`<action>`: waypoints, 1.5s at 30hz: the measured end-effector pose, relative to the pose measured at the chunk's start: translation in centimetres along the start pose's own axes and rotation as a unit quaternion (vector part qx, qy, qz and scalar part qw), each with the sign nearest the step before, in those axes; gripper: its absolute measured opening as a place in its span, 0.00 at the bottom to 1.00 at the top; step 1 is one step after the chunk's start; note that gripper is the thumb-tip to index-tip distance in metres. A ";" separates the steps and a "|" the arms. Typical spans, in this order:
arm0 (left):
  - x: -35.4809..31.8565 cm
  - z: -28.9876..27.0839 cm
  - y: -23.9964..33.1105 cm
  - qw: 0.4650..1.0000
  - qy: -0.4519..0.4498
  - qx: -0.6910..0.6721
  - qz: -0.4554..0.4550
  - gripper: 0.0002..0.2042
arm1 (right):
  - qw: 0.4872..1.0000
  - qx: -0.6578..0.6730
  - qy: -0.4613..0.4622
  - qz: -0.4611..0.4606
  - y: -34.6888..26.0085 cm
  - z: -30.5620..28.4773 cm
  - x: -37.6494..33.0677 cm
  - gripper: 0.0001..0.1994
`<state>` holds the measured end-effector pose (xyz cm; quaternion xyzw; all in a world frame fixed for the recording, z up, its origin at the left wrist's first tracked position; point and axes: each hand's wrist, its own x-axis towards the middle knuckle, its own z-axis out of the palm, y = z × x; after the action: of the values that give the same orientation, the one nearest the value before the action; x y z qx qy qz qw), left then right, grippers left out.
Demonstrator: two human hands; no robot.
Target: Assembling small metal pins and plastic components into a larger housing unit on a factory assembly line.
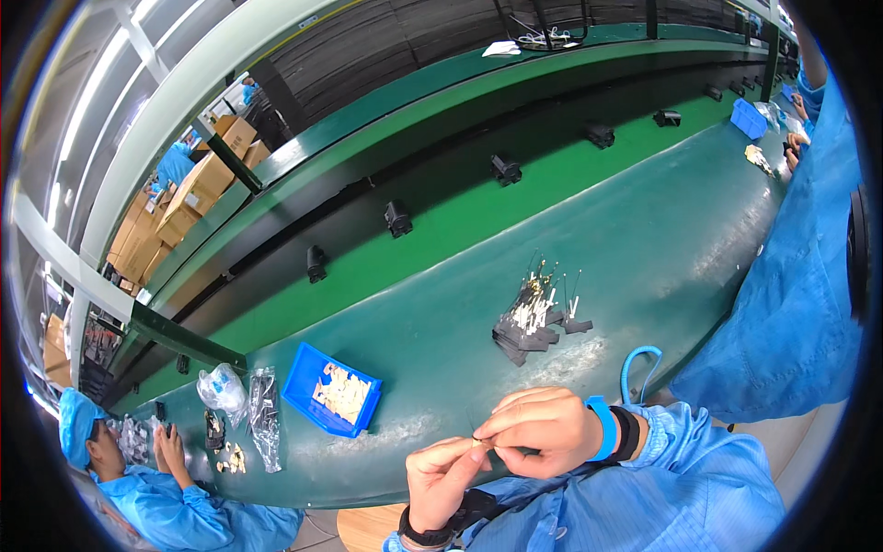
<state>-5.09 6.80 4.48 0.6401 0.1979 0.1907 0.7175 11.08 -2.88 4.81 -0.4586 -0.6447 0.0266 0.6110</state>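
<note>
My left hand (446, 478) and my right hand (543, 431) meet at the near edge of the green table, their fingertips pinched together. A tiny part sits between them, mostly hidden by the fingers and too small to name. Something dark shows beneath my right fingers; I cannot tell whether it is held. Beyond my hands lies a pile of black flat pieces (526, 339) with white strips and thin wires (541, 299). To the left, a blue bin (299, 391) holds many small cream-coloured pieces (342, 394).
Green conveyor belt (478, 207) carries spaced black parts (397, 219) behind the table (644, 239). Clear plastic bags (265, 419) lie left of the bin. One co-worker (156, 497) sits at left; another (782, 294) is close at right. A coiled blue cord (635, 363) rises beside my right wrist.
</note>
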 end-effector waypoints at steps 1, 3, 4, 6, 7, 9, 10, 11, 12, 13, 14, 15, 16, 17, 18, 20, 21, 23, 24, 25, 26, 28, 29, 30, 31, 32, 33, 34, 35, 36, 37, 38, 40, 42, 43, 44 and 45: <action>0.1 0.0 0.1 1.000 0.000 0.021 0.009 0.07 | 1.000 0.001 0.000 0.000 0.0 0.0 -0.1 0.04; 0.0 -0.1 -0.3 0.999 0.006 -0.038 -0.003 0.07 | 0.990 0.102 0.011 0.098 -0.1 0.1 -0.2 0.04; -0.1 0.0 -0.6 0.995 0.010 -0.097 -0.016 0.07 | 0.990 0.103 0.010 0.097 0.0 0.2 -0.3 0.04; -0.3 0.2 -0.8 0.993 0.020 -0.113 -0.007 0.08 | 0.958 0.208 0.031 0.193 0.3 0.5 -0.7 0.03; -0.4 0.3 -0.9 0.991 0.029 -0.129 0.002 0.09 | 0.958 0.209 0.030 0.192 0.4 0.9 -0.9 0.03; -0.5 0.2 -1.1 0.990 0.026 -0.142 0.009 0.09 | 0.883 0.361 0.068 0.291 0.7 1.6 -1.3 0.03; -0.5 0.1 -1.2 0.988 0.025 -0.154 0.015 0.10 | 0.883 0.361 0.068 0.290 0.5 1.7 -1.2 0.03; -0.6 0.0 -1.3 0.988 0.027 -0.153 0.016 0.10 | 0.850 0.405 0.085 0.326 0.3 1.8 -1.0 0.02; -0.6 0.0 -1.4 0.984 0.024 -0.176 0.021 0.10 | 0.812 0.447 0.102 0.361 0.2 2.0 -0.9 0.01; -0.6 -0.1 -1.5 0.980 0.020 -0.198 0.026 0.11 | 0.812 0.448 0.101 0.360 0.3 2.2 -1.0 0.01; -0.7 -0.2 -1.5 0.980 0.022 -0.196 0.027 0.11 | 0.808 0.447 0.116 0.367 0.4 2.5 -1.1 0.02; -0.7 -0.2 -1.4 0.978 0.020 -0.204 0.024 0.11 | 0.803 0.446 0.132 0.374 0.5 2.6 -1.1 0.03; -0.7 -0.3 -1.4 0.977 0.017 -0.212 0.021 0.11 | 0.802 0.448 0.130 0.373 0.6 2.7 -1.1 0.03; -0.9 -0.6 -1.4 0.978 0.025 -0.208 0.024 0.11 | 0.784 0.483 0.166 0.352 1.0 3.0 -1.0 0.03; -1.1 -0.9 -1.4 0.978 0.035 -0.203 0.022 0.11 | 0.763 0.518 0.201 0.332 1.3 3.2 -0.9 0.03; -1.1 -2.9 -1.0 0.990 0.035 -0.132 0.016 0.14 | 0.772 0.503 0.217 0.324 1.6 2.4 -0.6 0.03; -1.1 -4.3 0.1 0.997 0.026 -0.068 0.016 0.18 | 0.785 0.479 0.235 0.316 1.4 1.9 -0.5 0.03; 0.4 -6.0 2.2 0.976 0.146 0.088 0.138 0.14 | 0.836 0.414 0.233 0.273 1.1 0.7 0.2 0.03; 1.2 -7.2 4.1 0.964 0.175 0.171 0.106 0.13 | 0.857 0.374 0.229 0.270 1.1 0.0 0.6 0.02; 1.9 -8.9 5.0 0.940 0.186 0.266 0.107 0.13 | 0.876 0.336 0.222 0.264 1.0 -0.7 0.8 0.02; 2.9 -10.5 6.1 0.922 0.173 0.331 0.101 0.13 | 0.894 0.309 0.204 0.254 0.9 -1.4 1.0 0.02; 4.7 -14.4 6.1 0.882 0.142 0.444 0.067 0.12 | 0.913 0.280 0.191 0.228 0.8 -1.7 1.5 0.02; 5.5 -16.2 6.2 0.854 0.131 0.503 0.022 0.11 | 0.930 0.247 0.182 0.202 0.8 -1.8 1.6 0.03; 6.2 -17.3 6.3 0.833 0.131 0.537 -0.014 0.11 | 0.937 0.221 0.176 0.207 0.8 -1.8 1.7 0.02; 6.9 -18.1 6.3 0.812 0.129 0.567 -0.050 0.11 | 0.937 0.222 0.176 0.205 0.9 -1.8 1.8 0.02; 7.8 -18.6 6.1 0.812 0.126 0.569 -0.046 0.11 | 0.949 0.182 0.166 0.199 1.1 -2.0 1.7 0.02; 8.5 -19.0 5.9 0.797 0.116 0.589 -0.073 0.10 | 0.959 0.142 0.155 0.192 1.2 -2.2 1.7 0.02; 8.9 -19.7 5.7 0.781 0.113 0.607 -0.101 0.09 | 0.959 0.143 0.153 0.188 1.0 -2.3 2.0 0.02; 9.2 -20.5 4.9 0.780 0.114 0.607 -0.098 0.09 | 0.968 0.105 0.135 0.186 0.8 -2.5 2.2 0.02; 9.3 -21.4 3.8 0.795 0.111 0.592 -0.068 0.08 | 0.974 0.067 0.117 0.183 0.7 -2.7 2.4 0.02; 9.4 -22.4 2.7 0.810 0.108 0.576 -0.038 0.07 | 0.974 0.067 0.118 0.180 0.7 -2.8 2.5 0.02; 9.7 -22.8 2.4 0.819 0.099 0.564 -0.038 0.05 | 0.979 0.045 0.112 0.166 0.9 -2.9 2.5 0.02; 9.9 -23.0 2.5 0.812 0.093 0.573 -0.060 0.05 | 0.983 0.024 0.107 0.151 1.1 -3.2 2.6 0.02; 10.0 -21.5 4.0 0.780 0.084 0.607 -0.125 0.05 | 0.986 0.000 0.094 0.140 1.1 -3.4 2.8 0.02; 10.3 -21.8 3.7 0.780 0.084 0.607 -0.123 0.05 | 0.986 -0.001 0.095 0.139 1.1 -3.5 2.8 0.02; 10.4 -22.4 3.5 0.767 0.084 0.622 -0.130 0.05 | 0.987 -0.006 0.090 0.133 1.0 -3.6 2.8 0.03; 10.4 -22.6 3.4 0.755 0.083 0.636 -0.136 0.06 | 0.988 -0.012 0.086 0.127 0.9 -3.7 2.7 0.03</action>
<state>-8.29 31.66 5.18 0.8968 0.4176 -0.0267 0.1435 15.03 -2.64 7.31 -0.5446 -0.5267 0.0574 0.6502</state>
